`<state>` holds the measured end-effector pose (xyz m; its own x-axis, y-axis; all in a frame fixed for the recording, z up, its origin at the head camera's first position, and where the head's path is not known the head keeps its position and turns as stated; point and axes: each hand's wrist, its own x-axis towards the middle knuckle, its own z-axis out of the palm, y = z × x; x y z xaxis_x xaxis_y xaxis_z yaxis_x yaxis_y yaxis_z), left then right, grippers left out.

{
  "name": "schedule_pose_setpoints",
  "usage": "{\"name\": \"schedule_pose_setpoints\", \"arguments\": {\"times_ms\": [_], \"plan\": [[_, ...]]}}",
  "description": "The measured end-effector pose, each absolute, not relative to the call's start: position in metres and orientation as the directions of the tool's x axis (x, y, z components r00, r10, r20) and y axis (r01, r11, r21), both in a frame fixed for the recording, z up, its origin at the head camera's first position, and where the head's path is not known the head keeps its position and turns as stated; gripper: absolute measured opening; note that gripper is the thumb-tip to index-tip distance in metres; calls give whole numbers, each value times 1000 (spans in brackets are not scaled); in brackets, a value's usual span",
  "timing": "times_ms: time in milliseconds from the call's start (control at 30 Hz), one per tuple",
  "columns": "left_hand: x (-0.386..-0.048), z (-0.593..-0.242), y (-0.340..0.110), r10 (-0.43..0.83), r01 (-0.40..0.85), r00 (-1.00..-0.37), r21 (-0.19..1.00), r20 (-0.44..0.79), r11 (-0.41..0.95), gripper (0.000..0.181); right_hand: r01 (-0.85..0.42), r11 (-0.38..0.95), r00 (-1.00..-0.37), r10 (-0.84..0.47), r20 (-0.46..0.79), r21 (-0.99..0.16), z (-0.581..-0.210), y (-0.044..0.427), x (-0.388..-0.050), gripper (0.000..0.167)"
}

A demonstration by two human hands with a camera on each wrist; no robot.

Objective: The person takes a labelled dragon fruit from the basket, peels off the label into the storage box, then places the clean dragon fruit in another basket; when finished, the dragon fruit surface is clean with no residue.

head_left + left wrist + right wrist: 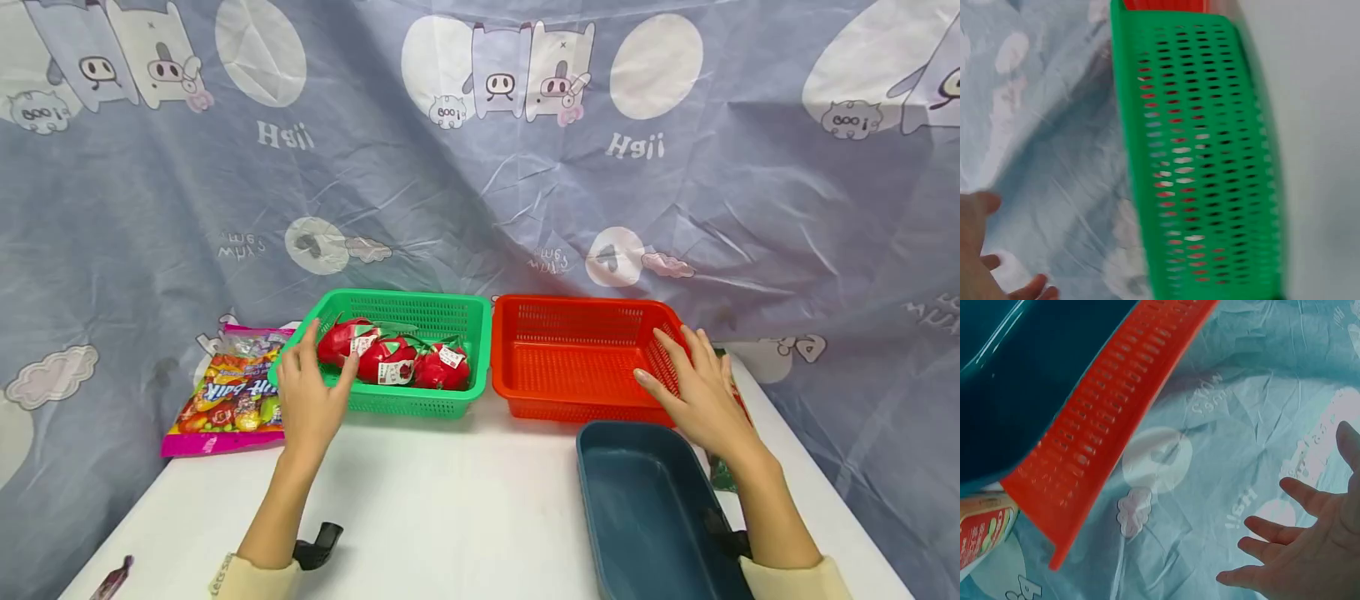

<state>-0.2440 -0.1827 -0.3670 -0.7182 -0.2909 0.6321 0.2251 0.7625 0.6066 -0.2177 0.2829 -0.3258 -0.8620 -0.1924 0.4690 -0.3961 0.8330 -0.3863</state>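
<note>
At the frame's left, a shiny, crinkled bag [236, 387] lies near the left hand [311, 408], fingers spread; a careless grab there could catch the rim of the perforated green plastic basket [408, 406] and spill its rounded, labelled red items [441, 369], left of centre. Centre-right, the slotted red basket [573, 375] might get bumped by the spread right hand [708, 408] against the smooth blue tub [637, 508], lower right.

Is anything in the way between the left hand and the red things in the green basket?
Just the wall of the green basket stands around the red things. No lid shows on top, so the left hand could probably reach in from above.
</note>
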Motion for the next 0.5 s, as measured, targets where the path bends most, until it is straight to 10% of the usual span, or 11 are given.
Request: {"name": "schedule_pose_setpoints", "arguments": {"times_ms": [267,500], "plan": [[-262,-402,-210,-680,131,-637,920,364,370,75,-457,741,-864,-237,444,-493,-320,252,-245,65],[-277,-434,-209,-733,93,-668,992,127,87,92,-542,584,-837,-308,453,-605,-316,209,-283,60]]}}
